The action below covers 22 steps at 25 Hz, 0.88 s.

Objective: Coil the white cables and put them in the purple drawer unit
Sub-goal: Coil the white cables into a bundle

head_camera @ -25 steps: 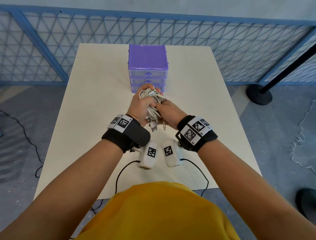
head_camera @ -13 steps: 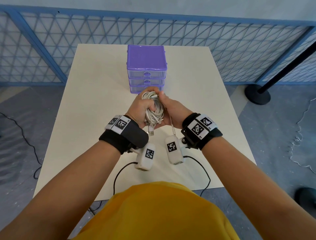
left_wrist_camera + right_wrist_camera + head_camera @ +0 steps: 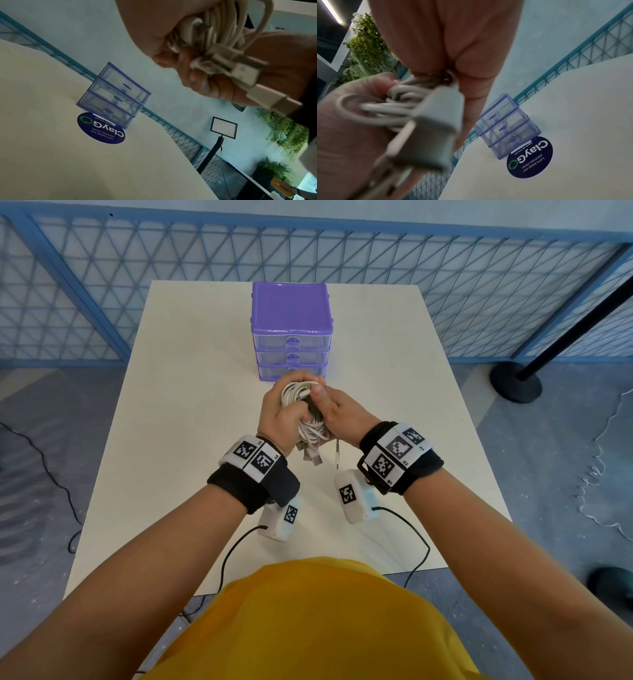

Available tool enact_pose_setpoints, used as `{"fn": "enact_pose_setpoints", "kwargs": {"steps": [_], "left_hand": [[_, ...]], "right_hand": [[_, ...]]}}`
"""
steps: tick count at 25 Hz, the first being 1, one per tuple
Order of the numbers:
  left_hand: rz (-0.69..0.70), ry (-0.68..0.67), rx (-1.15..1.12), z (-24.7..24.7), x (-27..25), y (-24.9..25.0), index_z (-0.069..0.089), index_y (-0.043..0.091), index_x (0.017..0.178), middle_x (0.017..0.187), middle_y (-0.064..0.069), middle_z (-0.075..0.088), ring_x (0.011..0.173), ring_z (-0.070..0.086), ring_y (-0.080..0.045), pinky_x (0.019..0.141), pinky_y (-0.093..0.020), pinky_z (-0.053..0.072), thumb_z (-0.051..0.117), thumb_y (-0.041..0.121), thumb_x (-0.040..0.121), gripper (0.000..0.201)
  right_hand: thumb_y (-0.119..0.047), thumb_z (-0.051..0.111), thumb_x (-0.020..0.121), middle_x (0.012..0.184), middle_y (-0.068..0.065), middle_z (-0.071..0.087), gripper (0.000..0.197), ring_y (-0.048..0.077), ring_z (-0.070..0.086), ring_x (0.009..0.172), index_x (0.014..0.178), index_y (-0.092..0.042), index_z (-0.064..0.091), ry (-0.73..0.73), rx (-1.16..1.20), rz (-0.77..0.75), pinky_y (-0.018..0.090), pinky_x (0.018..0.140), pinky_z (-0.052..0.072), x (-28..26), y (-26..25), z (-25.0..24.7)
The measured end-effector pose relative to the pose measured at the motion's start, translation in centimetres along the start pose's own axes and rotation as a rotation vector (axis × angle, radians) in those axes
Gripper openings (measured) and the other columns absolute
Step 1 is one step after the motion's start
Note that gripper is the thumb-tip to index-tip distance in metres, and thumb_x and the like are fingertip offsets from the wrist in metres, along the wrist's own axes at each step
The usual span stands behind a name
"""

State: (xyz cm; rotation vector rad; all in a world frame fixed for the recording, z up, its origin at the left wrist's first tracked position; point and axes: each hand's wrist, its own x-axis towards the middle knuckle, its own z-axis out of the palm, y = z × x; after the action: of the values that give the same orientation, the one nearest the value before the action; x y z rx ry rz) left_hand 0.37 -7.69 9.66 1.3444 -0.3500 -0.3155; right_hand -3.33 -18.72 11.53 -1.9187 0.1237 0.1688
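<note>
A bundle of coiled white cables [image 3: 306, 413] is held above the table, just in front of the purple drawer unit [image 3: 291, 330]. My left hand [image 3: 278, 414] grips the coil around its middle. My right hand [image 3: 337, 412] pinches a strand near the coil's top with its thumb. USB plugs [image 3: 313, 456] and a thin loose end [image 3: 337, 455] hang below the coil. The left wrist view shows the cables [image 3: 216, 39] and a USB plug [image 3: 243, 71] in my curled fingers. All three drawers of the unit [image 3: 114, 94] [image 3: 506, 128] are pushed in.
The cream table [image 3: 191, 419] carries a round dark blue sticker [image 3: 102, 128] [image 3: 529, 157] in front of the unit. A blue mesh fence [image 3: 102, 285] runs behind the table. A black stanchion base [image 3: 515, 381] stands on the floor at right.
Both hands have shifted slightly nearer the drawer unit. My right thumb has moved up to the top of the coil, and the loose end now hangs shorter below it.
</note>
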Motion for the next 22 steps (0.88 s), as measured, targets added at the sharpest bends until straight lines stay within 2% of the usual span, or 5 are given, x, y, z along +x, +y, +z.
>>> {"fn": "enact_pose_setpoints", "kwargs": {"steps": [2, 6, 10, 15, 22], "left_hand": [[-0.001, -0.016, -0.005, -0.2, 0.0, -0.1, 0.06, 0.014, 0.085, 0.092, -0.008, 0.066, 0.091, 0.061, -0.023, 0.081, -0.036, 0.05, 0.04, 0.001, 0.047, 0.045], [-0.046, -0.019, -0.076, -0.2, 0.1, -0.2, 0.062, 0.016, 0.085, 0.086, 0.003, 0.072, 0.092, 0.062, -0.025, 0.083, -0.039, 0.051, 0.041, 0.003, 0.048, 0.045], [-0.076, -0.145, 0.122, -0.5, 0.6, 0.4, 0.059, 0.025, 0.089, 0.088, 0.005, 0.062, 0.084, 0.059, -0.005, 0.077, -0.017, 0.048, 0.05, 0.009, 0.051, 0.043], [-0.449, -0.383, 0.546, -1.0, 1.3, 1.5, 0.06, 0.03, 0.078, 0.08, 0.0, 0.061, 0.075, 0.052, -0.016, 0.056, -0.024, 0.044, 0.061, 0.02, 0.06, 0.021], [-0.686, -0.611, 0.391, -1.1, 1.9, 2.1, 0.064, 0.013, 0.08, 0.064, 0.007, 0.071, 0.071, 0.063, -0.011, 0.058, -0.018, 0.054, 0.066, 0.003, 0.07, 0.015]], "right_hand": [[-0.03, 0.024, 0.097, 0.072, -0.009, 0.055, 0.032, 0.002, 0.056, 0.067, 0.083, -0.025, 0.052, 0.014, -0.029, -0.021, 0.012, 0.058, 0.046, 0.0, 0.1, 0.1], [-0.025, 0.032, 0.096, 0.081, -0.003, 0.056, 0.021, 0.009, 0.054, 0.076, 0.095, -0.017, 0.052, 0.023, -0.036, -0.077, 0.02, 0.071, 0.043, 0.2, 0.1, 0.2], [-0.024, 0.043, 0.091, 0.096, 0.008, 0.061, 0.028, 0.018, 0.056, 0.086, 0.108, -0.005, 0.054, 0.079, -0.194, -0.105, 0.021, 0.075, 0.043, 0.4, -0.2, -0.4], [-0.024, 0.046, 0.09, 0.102, 0.024, 0.061, 0.03, 0.029, 0.053, 0.081, 0.108, 0.001, 0.045, 0.005, -0.588, 0.022, 0.031, 0.07, 0.038, -0.2, -0.4, -1.2], [-0.019, 0.047, 0.087, 0.106, 0.022, 0.061, 0.029, 0.036, 0.058, 0.094, 0.11, -0.002, 0.042, -0.153, -0.796, 0.014, 0.033, 0.068, 0.035, -1.4, -1.5, -0.9]]}}
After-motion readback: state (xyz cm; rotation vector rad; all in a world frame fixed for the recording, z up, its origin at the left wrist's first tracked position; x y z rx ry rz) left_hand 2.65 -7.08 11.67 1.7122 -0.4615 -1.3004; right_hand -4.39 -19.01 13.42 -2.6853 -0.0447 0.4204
